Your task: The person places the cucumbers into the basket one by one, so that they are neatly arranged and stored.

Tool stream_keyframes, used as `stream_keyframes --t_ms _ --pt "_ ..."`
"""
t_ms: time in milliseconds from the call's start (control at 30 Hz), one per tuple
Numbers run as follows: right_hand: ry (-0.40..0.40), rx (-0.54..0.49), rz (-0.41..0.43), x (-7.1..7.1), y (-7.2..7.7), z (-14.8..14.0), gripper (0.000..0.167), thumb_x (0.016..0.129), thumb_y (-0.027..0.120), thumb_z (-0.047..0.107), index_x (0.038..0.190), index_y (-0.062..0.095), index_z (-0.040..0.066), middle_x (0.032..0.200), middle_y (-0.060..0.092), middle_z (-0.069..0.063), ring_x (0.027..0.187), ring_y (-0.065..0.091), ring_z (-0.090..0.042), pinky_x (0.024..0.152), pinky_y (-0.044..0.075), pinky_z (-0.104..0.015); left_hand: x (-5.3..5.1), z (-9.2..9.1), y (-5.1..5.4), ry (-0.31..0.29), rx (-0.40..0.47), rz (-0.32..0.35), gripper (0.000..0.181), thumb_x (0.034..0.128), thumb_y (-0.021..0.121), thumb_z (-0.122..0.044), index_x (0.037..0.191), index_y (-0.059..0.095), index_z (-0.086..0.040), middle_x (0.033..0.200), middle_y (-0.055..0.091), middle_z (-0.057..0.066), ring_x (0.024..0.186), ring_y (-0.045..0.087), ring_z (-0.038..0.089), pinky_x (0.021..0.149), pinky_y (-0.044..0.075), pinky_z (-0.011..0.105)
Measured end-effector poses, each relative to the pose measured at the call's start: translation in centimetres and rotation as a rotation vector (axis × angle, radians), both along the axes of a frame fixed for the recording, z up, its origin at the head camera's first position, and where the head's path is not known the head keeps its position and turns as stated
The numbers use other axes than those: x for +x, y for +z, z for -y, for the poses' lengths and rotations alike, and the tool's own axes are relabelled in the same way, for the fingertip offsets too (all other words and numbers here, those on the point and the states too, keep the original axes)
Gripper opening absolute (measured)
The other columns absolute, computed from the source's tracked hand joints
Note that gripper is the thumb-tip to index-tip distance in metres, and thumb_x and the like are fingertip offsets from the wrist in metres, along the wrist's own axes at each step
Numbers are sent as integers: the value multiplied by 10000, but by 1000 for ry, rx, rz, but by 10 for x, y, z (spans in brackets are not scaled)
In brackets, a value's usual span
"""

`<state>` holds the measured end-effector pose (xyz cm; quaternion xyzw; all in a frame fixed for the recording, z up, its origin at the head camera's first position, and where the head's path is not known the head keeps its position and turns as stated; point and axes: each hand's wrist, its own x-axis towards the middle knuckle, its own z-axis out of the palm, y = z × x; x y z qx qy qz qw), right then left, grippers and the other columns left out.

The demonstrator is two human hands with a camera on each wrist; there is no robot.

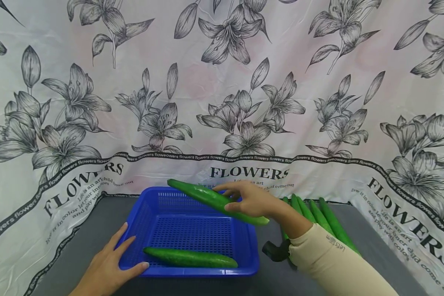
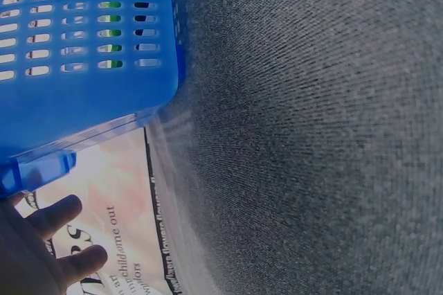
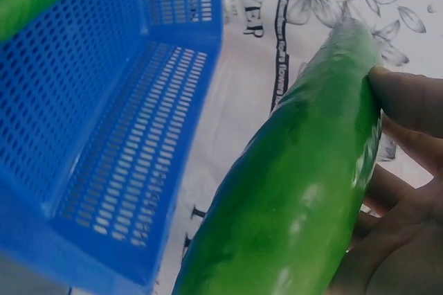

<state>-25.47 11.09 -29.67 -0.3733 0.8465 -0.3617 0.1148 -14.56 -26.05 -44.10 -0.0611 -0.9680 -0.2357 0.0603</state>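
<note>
A long green cucumber [image 1: 207, 197] is held by my right hand [image 1: 251, 199] above the back right of a blue plastic basket [image 1: 257, 263]. Thumb and fingers pinch it, and it slants with its far tip up to the left; the right wrist view shows the cucumber [image 3: 291, 170] large beside the basket. Inside the basket, a second cucumber [image 1: 192, 258] lies along the front wall. My left hand [image 1: 105, 261] rests at the basket's left rim with fingers spread and fairly straight. Only part of that hand [image 2: 41, 246] appears in the left wrist view, below the rim.
Several more cucumbers [image 1: 329, 220] lie side by side on the grey table [image 1: 377, 250] to the right, partly behind my right forearm. A black object [image 1: 275, 251] shows by that wrist. Flower-printed cloth [image 1: 214, 135] hangs behind and at both sides.
</note>
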Motion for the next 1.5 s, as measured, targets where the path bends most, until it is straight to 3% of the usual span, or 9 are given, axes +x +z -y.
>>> stream_keyframes --t_ms 533,1200,1500 --pt "22 1 161 -19 -34 42 502 910 670 51 1374 557 206 1303 563 -137 1206 525 -292 916 473 -406 1 1 2 -1 11 41 832 828 651 -607 1369 523 13 1557 177 166 1210 405 555 804 386 696" --pt "-4 35 277 -39 -97 63 467 869 699 16 1286 634 216 1313 564 -129 1223 509 -272 914 470 -427 0 -2 0 6 6 28 845 813 654 -627 1365 532 1 1557 190 149 1222 404 540 828 379 695" --pt "-17 76 317 -39 -112 68 467 843 723 10 1227 669 270 1262 595 -122 1190 530 -264 900 478 -431 1 0 0 12 0 -19 825 808 666 -618 1352 551 -8 1555 206 131 1218 418 527 827 381 690"
